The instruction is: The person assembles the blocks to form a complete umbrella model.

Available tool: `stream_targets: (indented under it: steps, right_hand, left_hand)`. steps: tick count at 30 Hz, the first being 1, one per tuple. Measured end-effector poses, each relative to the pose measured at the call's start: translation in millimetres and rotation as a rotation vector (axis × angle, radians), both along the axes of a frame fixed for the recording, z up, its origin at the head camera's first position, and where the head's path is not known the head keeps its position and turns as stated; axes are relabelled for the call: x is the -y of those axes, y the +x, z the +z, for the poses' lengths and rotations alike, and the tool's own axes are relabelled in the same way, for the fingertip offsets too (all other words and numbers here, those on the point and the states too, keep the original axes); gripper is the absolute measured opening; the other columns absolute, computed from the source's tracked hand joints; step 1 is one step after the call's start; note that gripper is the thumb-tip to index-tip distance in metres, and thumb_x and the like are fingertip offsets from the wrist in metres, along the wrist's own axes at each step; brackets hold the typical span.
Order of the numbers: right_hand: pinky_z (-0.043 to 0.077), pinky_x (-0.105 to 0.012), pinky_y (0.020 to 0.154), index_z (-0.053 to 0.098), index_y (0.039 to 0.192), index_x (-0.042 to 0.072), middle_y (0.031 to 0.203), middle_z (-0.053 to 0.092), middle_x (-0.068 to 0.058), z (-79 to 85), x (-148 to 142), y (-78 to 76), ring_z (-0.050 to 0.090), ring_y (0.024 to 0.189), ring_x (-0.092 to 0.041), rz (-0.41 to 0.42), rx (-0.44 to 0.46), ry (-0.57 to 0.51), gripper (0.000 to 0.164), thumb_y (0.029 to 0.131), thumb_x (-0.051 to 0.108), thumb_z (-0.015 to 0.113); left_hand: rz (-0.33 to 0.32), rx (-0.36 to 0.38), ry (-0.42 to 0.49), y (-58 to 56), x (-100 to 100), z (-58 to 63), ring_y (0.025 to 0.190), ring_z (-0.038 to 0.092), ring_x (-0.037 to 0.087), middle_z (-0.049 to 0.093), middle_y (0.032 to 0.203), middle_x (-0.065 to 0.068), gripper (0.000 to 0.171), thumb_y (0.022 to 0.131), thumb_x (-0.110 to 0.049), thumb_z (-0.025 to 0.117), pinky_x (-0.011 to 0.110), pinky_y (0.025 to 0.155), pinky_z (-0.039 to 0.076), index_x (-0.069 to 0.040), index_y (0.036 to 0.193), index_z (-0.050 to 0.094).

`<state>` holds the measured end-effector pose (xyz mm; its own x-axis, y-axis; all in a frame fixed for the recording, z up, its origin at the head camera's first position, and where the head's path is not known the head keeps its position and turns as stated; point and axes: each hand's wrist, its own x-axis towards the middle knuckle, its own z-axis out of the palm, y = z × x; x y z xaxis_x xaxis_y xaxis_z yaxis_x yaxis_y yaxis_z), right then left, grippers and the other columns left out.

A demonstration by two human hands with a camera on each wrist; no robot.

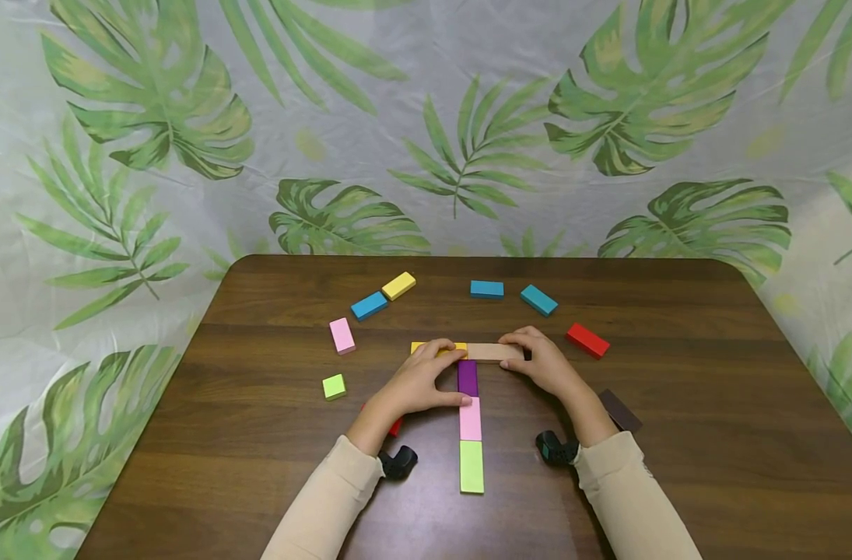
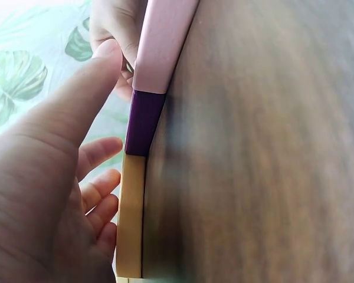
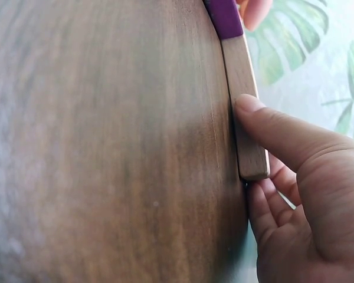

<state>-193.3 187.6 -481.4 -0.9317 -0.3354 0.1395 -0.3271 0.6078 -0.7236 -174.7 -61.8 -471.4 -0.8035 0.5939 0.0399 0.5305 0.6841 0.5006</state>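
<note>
On the table, a yellow block (image 1: 418,347) and a plain wooden block (image 1: 486,352) lie end to end in a crosswise row. Below their joint runs a column of a purple block (image 1: 468,379), a pink block (image 1: 471,420) and a light green block (image 1: 471,468). My right hand (image 1: 546,364) pinches the wooden block near its right end, thumb on the near side and fingers at the far side. My left hand (image 1: 418,383) spans the corner with spread fingers; its fingertips are at the yellow block and its thumb reaches over the pink one.
Around the layout lie loose blocks: a yellow one (image 1: 399,286), blue ones (image 1: 369,306), a pink one (image 1: 342,336), a small green one (image 1: 334,387), a red one (image 1: 588,341) and a dark brown one (image 1: 619,410). Another red block (image 1: 395,427) is partly hidden by the left wrist.
</note>
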Motion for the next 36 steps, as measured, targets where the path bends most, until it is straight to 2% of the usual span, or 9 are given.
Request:
stream_targets:
  steps: [17, 23, 29, 36]
  right_hand:
    - [0.039, -0.045, 0.083, 0.062, 0.108, 0.005, 0.106, 0.054, -0.012, 1.5, 1, 0.9, 0.049, 0.096, -0.028, 0.007, 0.006, 0.024, 0.033, 0.077, 0.015, 0.071]
    - [0.039, -0.046, 0.086, 0.057, 0.116, 0.004, 0.11, 0.052, -0.013, 3.3, 0, 1.6, 0.048, 0.098, -0.029, -0.028, 0.051, -0.02, 0.045, 0.077, 0.018, 0.072]
    - [0.037, -0.046, 0.091, 0.049, 0.123, 0.002, 0.118, 0.05, -0.015, 11.4, 0, 3.6, 0.047, 0.106, -0.031, -0.045, 0.04, -0.09, 0.054, 0.078, 0.021, 0.071]
    - [0.032, -0.051, 0.094, 0.042, 0.132, 0.009, 0.13, 0.043, -0.013, 27.3, -2, 9.9, 0.04, 0.117, -0.033, -0.097, 0.009, -0.092, 0.064, 0.079, 0.033, 0.069]
  left_hand:
    - [-0.007, -0.023, -0.074, -0.3, -2, 0.2, 0.122, 0.03, 0.019, 0.034, 0.132, 0.003, 0.075, 0.073, -0.061, 0.061, 0.038, 0.098, 0.029, -0.026, 0.136, 0.041]
    - [-0.006, -0.017, -0.078, 0.6, -4, 2.2, 0.122, 0.03, 0.019, 0.034, 0.132, 0.003, 0.073, 0.073, -0.059, 0.062, 0.038, 0.098, 0.028, -0.026, 0.135, 0.042]
    - [-0.008, -0.016, -0.079, 1.4, -3, 3.6, 0.122, 0.03, 0.019, 0.035, 0.132, 0.003, 0.073, 0.073, -0.059, 0.062, 0.038, 0.098, 0.028, -0.026, 0.135, 0.042]
    - [-0.009, -0.013, -0.082, 1.7, -3, 3.8, 0.122, 0.029, 0.019, 0.034, 0.133, 0.003, 0.075, 0.073, -0.061, 0.06, 0.038, 0.098, 0.029, -0.026, 0.136, 0.042]
